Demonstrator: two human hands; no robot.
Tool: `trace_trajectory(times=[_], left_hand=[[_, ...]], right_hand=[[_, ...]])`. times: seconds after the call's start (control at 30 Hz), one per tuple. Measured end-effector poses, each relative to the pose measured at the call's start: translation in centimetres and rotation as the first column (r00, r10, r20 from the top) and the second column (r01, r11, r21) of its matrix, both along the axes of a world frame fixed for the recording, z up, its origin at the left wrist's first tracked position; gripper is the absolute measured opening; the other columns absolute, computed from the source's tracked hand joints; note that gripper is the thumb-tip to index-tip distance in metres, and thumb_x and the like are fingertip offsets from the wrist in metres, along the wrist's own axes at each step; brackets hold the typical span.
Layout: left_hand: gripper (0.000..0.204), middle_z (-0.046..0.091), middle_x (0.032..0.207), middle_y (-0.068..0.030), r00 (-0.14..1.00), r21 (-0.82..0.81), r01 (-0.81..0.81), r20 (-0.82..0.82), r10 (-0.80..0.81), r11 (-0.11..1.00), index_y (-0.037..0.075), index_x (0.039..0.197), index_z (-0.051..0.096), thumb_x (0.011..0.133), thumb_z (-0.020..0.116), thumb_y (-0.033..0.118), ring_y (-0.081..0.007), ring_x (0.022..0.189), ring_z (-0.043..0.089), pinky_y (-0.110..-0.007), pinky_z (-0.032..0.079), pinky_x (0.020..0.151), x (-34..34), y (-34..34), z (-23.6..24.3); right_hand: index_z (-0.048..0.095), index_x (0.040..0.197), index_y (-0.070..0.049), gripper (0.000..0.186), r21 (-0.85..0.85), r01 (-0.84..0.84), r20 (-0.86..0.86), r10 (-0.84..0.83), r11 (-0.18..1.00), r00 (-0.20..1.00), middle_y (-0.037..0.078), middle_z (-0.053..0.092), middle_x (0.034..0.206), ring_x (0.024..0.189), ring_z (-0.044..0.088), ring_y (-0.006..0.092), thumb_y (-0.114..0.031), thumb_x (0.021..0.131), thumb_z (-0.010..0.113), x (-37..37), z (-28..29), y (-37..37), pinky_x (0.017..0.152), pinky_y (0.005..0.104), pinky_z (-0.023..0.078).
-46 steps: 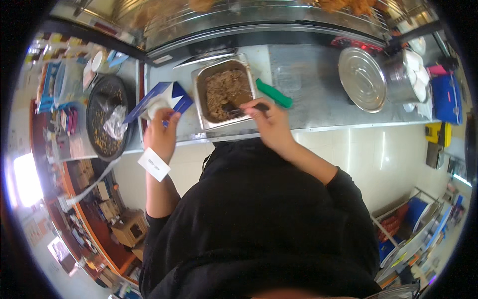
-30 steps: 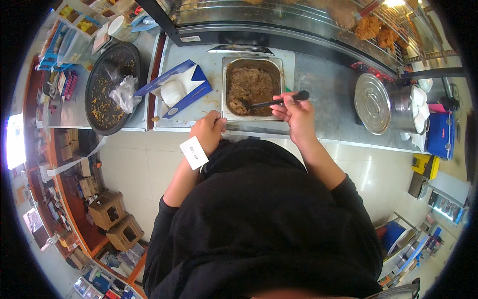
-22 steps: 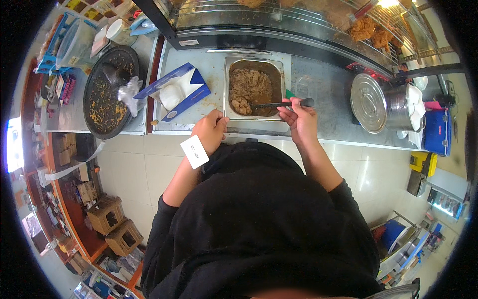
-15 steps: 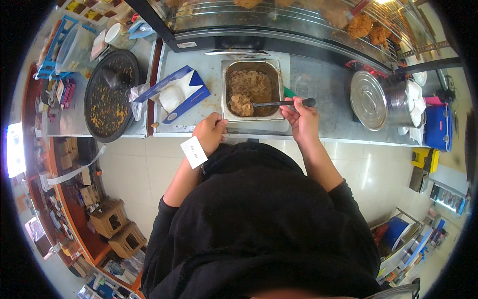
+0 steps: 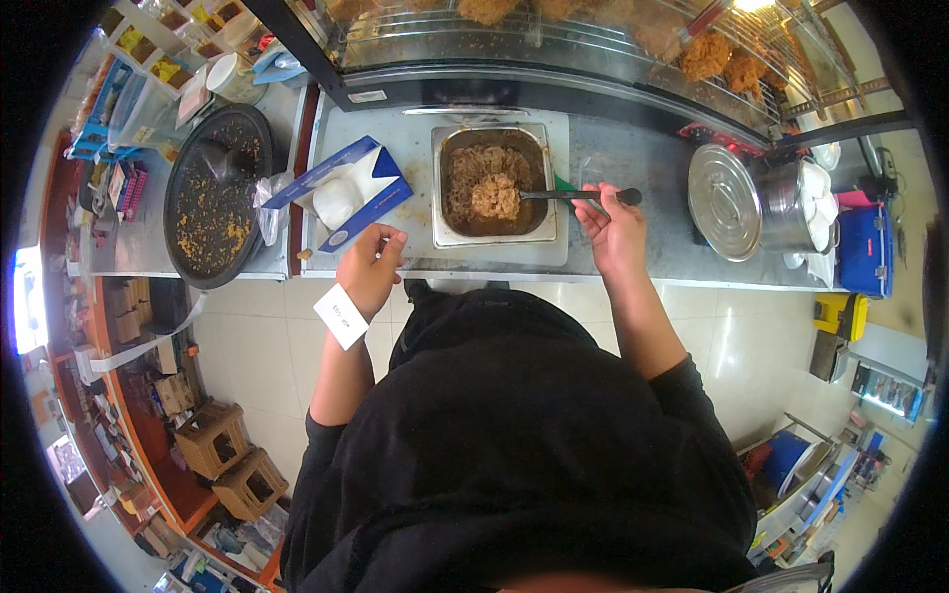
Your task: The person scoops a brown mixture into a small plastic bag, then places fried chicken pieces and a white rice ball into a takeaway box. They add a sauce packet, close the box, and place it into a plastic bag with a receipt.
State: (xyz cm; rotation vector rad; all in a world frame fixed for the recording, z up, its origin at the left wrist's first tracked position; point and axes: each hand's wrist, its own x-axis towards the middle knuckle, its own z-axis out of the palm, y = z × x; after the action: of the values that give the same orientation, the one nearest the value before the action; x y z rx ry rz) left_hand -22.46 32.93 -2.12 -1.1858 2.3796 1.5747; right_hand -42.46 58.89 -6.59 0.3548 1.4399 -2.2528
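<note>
Right, the right hand [image 5: 615, 235] has the black spoon [image 5: 565, 195] pinched by its handle between thumb and fingers, a heap of brown shredded food [image 5: 494, 198] on its end, right over the metal pan [image 5: 494, 239], where more of it lies! On the other side, the left hand [image 5: 368, 272] is half-curled with nothing seen in its fingers, just beside the blue box [image 5: 381, 205] with a white round lump [image 5: 337, 202] inside.
</note>
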Motion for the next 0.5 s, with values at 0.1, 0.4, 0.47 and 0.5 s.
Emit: trace_trajectory(times=[0.1,0.4,0.47,0.5], left_hand=[[0.025,0.065,0.075,-0.0071,1.0,-0.019,0.005,-0.013,-0.006,1.0,0.004,0.102,0.063,0.096,0.059,0.028,-0.0135,0.057,0.061,-0.028,0.047,0.054,-0.1,0.2,0.3],[0.026,0.066,0.076,-0.0073,0.999,-0.022,0.015,-0.04,-0.016,1.0,0.004,0.105,0.063,0.096,0.059,0.027,-0.0123,0.058,0.059,-0.027,0.047,0.051,-0.5,0.0,0.6],[0.026,0.066,0.076,-0.007,0.999,-0.033,0.01,-0.053,-0.012,0.999,0.004,0.106,0.063,0.096,0.059,0.027,-0.0119,0.057,0.059,-0.026,0.046,0.051,-0.4,-0.2,0.5],[0.026,0.066,0.075,-0.0069,0.998,-0.032,0.007,-0.056,-0.009,0.999,0.004,0.106,0.063,0.096,0.059,0.027,-0.0117,0.057,0.059,-0.026,0.046,0.051,-0.4,-0.2,0.5]], right_hand=[[0.056,0.108,0.0,0.021,0.016,-0.012,-0.026,0.013,1.0,1.0,0.016,0.065,0.107,0.084,0.07,0.0256,-0.018,0.097,0.059,-0.2,0.0,0.0,0.07,0.0314,0.061],[0.055,0.111,0.0,0.025,-0.059,0.06,-0.022,-0.061,0.996,0.998,0.017,0.066,0.109,0.084,0.071,0.0261,-0.019,0.096,0.062,-2.6,0.8,2.3,0.071,0.033,0.061],[0.055,0.112,0.0,0.025,-0.059,0.097,-0.048,-0.1,0.994,0.994,0.016,0.065,0.108,0.084,0.07,0.0263,-0.018,0.096,0.062,-3.8,1.6,3.6,0.072,0.0331,0.061],[0.054,0.112,0.0,0.024,-0.066,0.112,-0.068,-0.117,0.992,0.991,0.016,0.065,0.108,0.084,0.069,0.0268,-0.017,0.096,0.061,-4.4,2.0,4.4,0.073,0.0328,0.061]])
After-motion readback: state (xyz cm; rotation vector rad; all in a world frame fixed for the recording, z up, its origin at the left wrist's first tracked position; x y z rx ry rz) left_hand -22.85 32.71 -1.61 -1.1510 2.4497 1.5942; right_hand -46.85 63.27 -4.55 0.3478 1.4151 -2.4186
